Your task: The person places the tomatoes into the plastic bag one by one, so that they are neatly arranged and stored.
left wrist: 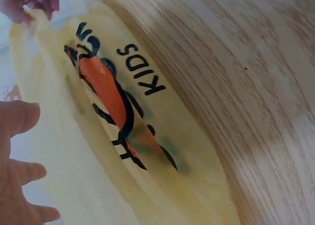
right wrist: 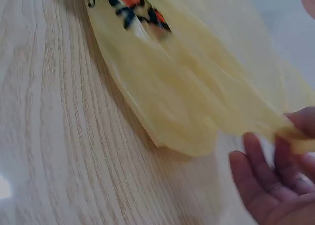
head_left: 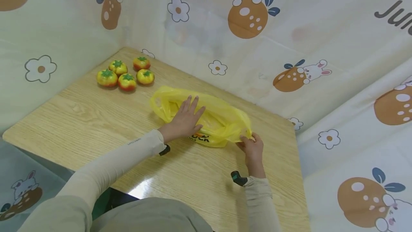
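Observation:
A yellow plastic bag [head_left: 222, 106] with black and orange print lies on the table, its mouth spread toward the back. My right hand [head_left: 253, 149] pinches the bag's right end between thumb and fingers; in the right wrist view that hand [right wrist: 275, 180] grips the gathered film. My left hand [head_left: 185, 121] is over the bag's mouth with its fingers spread and straight. In the left wrist view, the left hand's fingers [left wrist: 22, 168] reach beside the bag's printed side [left wrist: 128, 87], holding nothing.
Several yellow-red toy tomatoes or persimmons with green tops, such as the front one [head_left: 127, 82], stand at the table's back left corner. The wooden table [head_left: 193, 178] meets patterned curtains [head_left: 199, 38] at its back and sides.

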Available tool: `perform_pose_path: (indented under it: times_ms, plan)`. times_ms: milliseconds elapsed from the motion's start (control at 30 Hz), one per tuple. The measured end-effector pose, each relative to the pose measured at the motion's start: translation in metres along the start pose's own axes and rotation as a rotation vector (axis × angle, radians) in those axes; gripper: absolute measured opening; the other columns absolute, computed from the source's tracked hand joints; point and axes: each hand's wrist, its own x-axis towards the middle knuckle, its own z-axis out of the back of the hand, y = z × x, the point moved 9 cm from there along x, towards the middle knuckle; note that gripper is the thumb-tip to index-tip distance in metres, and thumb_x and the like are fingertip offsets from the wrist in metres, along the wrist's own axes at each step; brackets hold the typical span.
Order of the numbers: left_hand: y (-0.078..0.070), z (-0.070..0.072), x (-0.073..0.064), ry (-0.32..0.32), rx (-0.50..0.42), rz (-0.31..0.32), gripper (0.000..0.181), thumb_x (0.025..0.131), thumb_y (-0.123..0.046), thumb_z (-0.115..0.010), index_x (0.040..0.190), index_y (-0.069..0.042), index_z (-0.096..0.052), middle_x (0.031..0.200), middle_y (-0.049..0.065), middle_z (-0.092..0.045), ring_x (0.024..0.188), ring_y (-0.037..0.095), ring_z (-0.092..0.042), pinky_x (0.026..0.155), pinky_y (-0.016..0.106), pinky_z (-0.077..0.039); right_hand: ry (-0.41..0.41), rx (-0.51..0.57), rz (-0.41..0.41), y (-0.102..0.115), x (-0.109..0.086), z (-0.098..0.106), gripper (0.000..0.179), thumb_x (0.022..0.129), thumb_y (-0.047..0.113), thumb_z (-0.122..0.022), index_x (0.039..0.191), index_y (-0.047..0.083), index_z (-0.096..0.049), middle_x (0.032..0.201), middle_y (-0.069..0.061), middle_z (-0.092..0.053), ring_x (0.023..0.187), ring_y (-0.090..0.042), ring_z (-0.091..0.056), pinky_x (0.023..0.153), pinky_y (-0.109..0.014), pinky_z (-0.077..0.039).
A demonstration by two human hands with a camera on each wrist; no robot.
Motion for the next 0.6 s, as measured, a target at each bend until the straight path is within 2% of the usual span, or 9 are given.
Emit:
perform_pose_path:
  times_ms: [67, 133, 200, 267, 333, 367, 467, 533, 600]
  plan:
    - [-0.002, 0.001, -0.001, 0.0, -0.011, -0.006, 0.07, 0.1, -0.042, -0.053, 0.156, -0.011, -0.024, 0.161, 0.027, 0.0, 0.148, 0.048, 0.002, 0.12, 0.055, -0.01, -0.063, 0.035, 0.088, 0.008, -0.005, 0.004, 0.052, 0.093, 0.003, -0.061, 0.14, 0.005, -0.04, 0.079, 0.002, -0.061, 0.072, -0.011, -0.069, 0.079, -0.031, -0.059]
    - [-0.004, 0.003, -0.001, -0.002, -0.019, -0.012, 0.07, 0.1, -0.041, -0.053, 0.156, -0.011, -0.025, 0.161, 0.028, -0.001, 0.148, 0.049, 0.001, 0.12, 0.056, -0.011, -0.136, -0.001, 0.228, 0.019, -0.011, 0.008, 0.051, 0.094, 0.006, -0.062, 0.139, 0.009, -0.04, 0.077, -0.001, -0.054, 0.067, -0.012, -0.068, 0.073, -0.029, -0.059]
    - [-0.006, 0.003, -0.002, -0.008, -0.023, -0.022, 0.069, 0.1, -0.041, -0.054, 0.155, -0.01, -0.025, 0.161, 0.028, -0.002, 0.147, 0.049, 0.0, 0.12, 0.056, -0.012, -0.222, -0.103, 0.398, 0.034, -0.02, 0.009, 0.046, 0.094, 0.007, -0.06, 0.138, 0.011, -0.044, 0.08, -0.004, -0.05, 0.059, -0.012, -0.063, 0.064, -0.022, -0.058]
    - [-0.007, 0.003, -0.002, -0.018, -0.014, -0.035, 0.069, 0.1, -0.041, -0.053, 0.155, -0.01, -0.026, 0.16, 0.029, -0.003, 0.147, 0.05, -0.001, 0.12, 0.056, -0.013, -0.306, -0.25, 0.57, 0.049, -0.03, 0.008, 0.043, 0.095, 0.006, -0.059, 0.136, 0.01, -0.05, 0.089, -0.009, -0.053, 0.054, -0.012, -0.055, 0.057, -0.014, -0.051]
    - [-0.008, 0.003, -0.001, -0.029, -0.004, -0.047, 0.069, 0.1, -0.041, -0.053, 0.155, -0.01, -0.027, 0.16, 0.029, -0.004, 0.147, 0.051, -0.003, 0.119, 0.057, -0.015, -0.358, -0.382, 0.724, 0.062, -0.039, 0.003, 0.042, 0.093, 0.001, -0.056, 0.135, 0.008, -0.053, 0.107, -0.015, -0.056, 0.061, -0.014, -0.053, 0.054, -0.011, -0.042]
    - [-0.008, 0.003, -0.001, -0.029, 0.002, -0.049, 0.069, 0.1, -0.042, -0.053, 0.155, -0.01, -0.026, 0.16, 0.029, -0.004, 0.147, 0.051, -0.003, 0.119, 0.057, -0.015, -0.366, -0.434, 0.783, 0.066, -0.043, 0.0, 0.044, 0.092, -0.001, -0.054, 0.135, 0.008, -0.054, 0.119, -0.017, -0.055, 0.063, -0.017, -0.052, 0.053, -0.012, -0.038]
    - [-0.006, 0.001, -0.001, -0.022, 0.001, -0.044, 0.069, 0.1, -0.042, -0.053, 0.155, -0.011, -0.025, 0.16, 0.029, -0.003, 0.147, 0.05, -0.002, 0.12, 0.056, -0.014, -0.327, -0.573, 0.918, 0.075, -0.049, -0.014, 0.055, 0.089, -0.008, -0.049, 0.14, 0.011, -0.052, 0.146, -0.022, -0.041, 0.085, -0.025, -0.057, 0.051, -0.016, -0.03]
    - [-0.004, 0.0, -0.002, -0.011, -0.001, -0.038, 0.07, 0.1, -0.043, -0.052, 0.156, -0.012, -0.024, 0.161, 0.028, -0.001, 0.147, 0.05, 0.0, 0.12, 0.056, -0.013, -0.284, -0.666, 0.983, 0.078, -0.052, -0.024, 0.062, 0.086, -0.012, -0.047, 0.143, 0.013, -0.051, 0.154, -0.022, -0.034, 0.074, -0.026, -0.055, 0.047, -0.02, -0.025]
    - [-0.003, 0.0, -0.002, -0.016, -0.007, -0.037, 0.069, 0.1, -0.042, -0.053, 0.155, -0.011, -0.025, 0.161, 0.028, -0.002, 0.147, 0.05, -0.001, 0.12, 0.056, -0.013, -0.234, -0.763, 1.038, 0.08, -0.054, -0.034, 0.067, 0.084, -0.015, -0.046, 0.145, 0.015, -0.049, 0.157, -0.02, -0.031, 0.059, -0.02, -0.044, 0.046, -0.024, -0.021]
